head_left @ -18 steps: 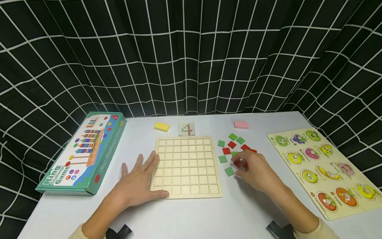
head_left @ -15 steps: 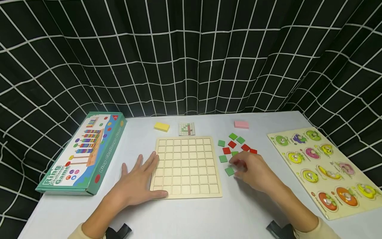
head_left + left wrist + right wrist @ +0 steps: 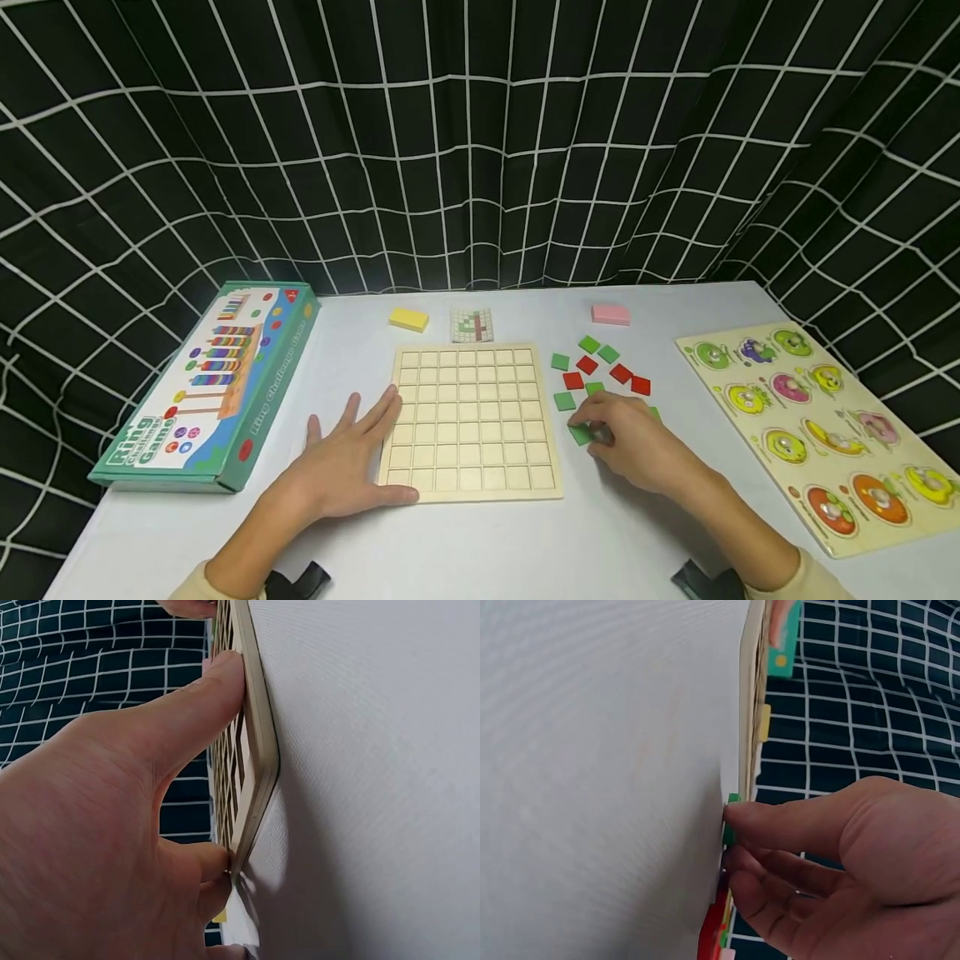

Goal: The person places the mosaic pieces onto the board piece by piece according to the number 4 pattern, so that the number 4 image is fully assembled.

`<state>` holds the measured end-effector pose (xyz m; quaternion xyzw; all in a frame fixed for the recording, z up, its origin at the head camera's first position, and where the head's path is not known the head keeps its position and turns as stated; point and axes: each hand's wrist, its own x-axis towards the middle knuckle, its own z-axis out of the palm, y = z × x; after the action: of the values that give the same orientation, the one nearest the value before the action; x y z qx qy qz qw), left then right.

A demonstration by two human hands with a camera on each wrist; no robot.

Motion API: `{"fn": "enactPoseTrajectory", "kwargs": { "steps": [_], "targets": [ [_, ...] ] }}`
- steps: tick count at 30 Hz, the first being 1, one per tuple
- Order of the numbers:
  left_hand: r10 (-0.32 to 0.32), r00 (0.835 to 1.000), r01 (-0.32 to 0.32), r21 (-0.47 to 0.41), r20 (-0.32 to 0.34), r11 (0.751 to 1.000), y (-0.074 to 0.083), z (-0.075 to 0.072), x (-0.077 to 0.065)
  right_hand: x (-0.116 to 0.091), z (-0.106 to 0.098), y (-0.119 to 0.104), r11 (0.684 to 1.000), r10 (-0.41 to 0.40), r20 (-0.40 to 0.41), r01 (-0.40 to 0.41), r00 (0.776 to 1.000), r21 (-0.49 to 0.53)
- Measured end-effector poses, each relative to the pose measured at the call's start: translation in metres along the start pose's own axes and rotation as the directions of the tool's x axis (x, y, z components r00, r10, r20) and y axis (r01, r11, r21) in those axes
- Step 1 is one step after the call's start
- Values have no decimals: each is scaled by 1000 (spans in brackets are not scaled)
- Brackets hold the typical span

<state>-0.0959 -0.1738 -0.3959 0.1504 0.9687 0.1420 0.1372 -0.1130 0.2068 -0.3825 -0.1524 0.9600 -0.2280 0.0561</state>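
Observation:
A pale wooden grid board [image 3: 472, 493] lies flat on the table. My left hand [image 3: 341, 471] rests at its left side with fingers spread, the fingertips along the left edge and the thumb on the near left corner. Beyond the board's right side, my right hand [image 3: 637, 437] bends over the nearest green tile [image 3: 581, 434]; in the right wrist view the thumb and fingers pinch this green tile [image 3: 730, 834]. Around it lie more green tiles [image 3: 564, 402] and several red tiles [image 3: 573, 381]. Some tiles may be hidden under the hand.
A small pattern card [image 3: 472, 326] lies behind the board, between a yellow block [image 3: 408, 319] and a pink block [image 3: 611, 314]. At the left is a Ring Challenge Game box [image 3: 217, 383]; a wooden fruit puzzle [image 3: 825, 433] lies at the right.
My right hand has shifted slightly nearer, its fingertips closing over the nearest green tile. A red tile glimpsed under it earlier is hidden now. The left hand keeps its place.

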Motion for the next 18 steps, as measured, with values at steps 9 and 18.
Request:
{"fn": "enactPoseTrajectory", "kwargs": {
  "steps": [9,18],
  "targets": [
    [-12,1000,12,3,-4,1000,4,2,0,2,-1,-3,999,-22,-20,21,1000,-46],
    [-26,1000,26,8,-6,1000,6,5,-2,8,-4,-6,1000,12,9,-12,1000,-12]
  ]
}}
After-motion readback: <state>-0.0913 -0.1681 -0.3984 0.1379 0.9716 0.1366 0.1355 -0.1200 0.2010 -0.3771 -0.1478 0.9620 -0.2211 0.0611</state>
